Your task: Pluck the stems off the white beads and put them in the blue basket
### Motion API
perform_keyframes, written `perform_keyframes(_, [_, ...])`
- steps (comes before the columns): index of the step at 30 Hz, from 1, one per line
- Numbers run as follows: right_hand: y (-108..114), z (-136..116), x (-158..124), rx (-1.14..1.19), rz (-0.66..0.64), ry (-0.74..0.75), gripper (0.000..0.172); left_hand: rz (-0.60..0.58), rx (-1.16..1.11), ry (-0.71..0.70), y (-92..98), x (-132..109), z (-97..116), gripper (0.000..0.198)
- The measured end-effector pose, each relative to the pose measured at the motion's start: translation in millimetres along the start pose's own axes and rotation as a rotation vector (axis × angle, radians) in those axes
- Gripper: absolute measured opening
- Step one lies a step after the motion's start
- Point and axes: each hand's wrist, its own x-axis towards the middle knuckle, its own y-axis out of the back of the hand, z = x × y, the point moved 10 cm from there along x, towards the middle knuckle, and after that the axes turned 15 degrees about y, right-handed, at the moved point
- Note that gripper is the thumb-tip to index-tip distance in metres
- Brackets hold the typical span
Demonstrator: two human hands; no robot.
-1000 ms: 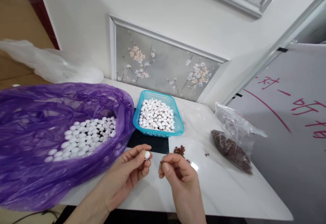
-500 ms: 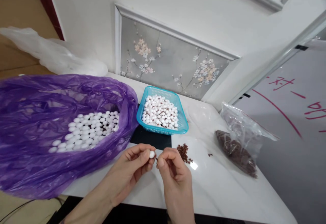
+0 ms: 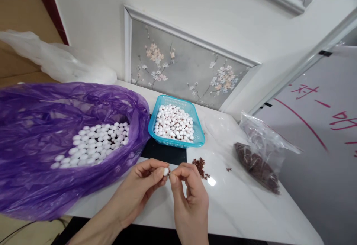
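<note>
In front of the blue basket (image 3: 199, 129), the left hand (image 3: 141, 183) pinches a white ball (image 3: 166, 171). The right hand (image 3: 191, 196), also there, pinches a tiny brown piece (image 3: 169, 176) right at the ball.

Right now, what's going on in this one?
A person works at a table: the left grip holds a small white ball, and the right grip pinches a tiny dark piece close beside it; whether they join is too small to tell. More white balls lie in the purple bag and the blue basket. A reddish-brown pile sits beyond the right grip.
</note>
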Motion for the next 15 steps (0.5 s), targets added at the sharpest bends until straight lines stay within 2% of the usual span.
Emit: perform_keyframes(15, [-3.4,-0.8,3.0,0.037,-0.004,0.0,0.014,0.03,0.019,-0.006,-2.0,-2.9,1.9,0.009])
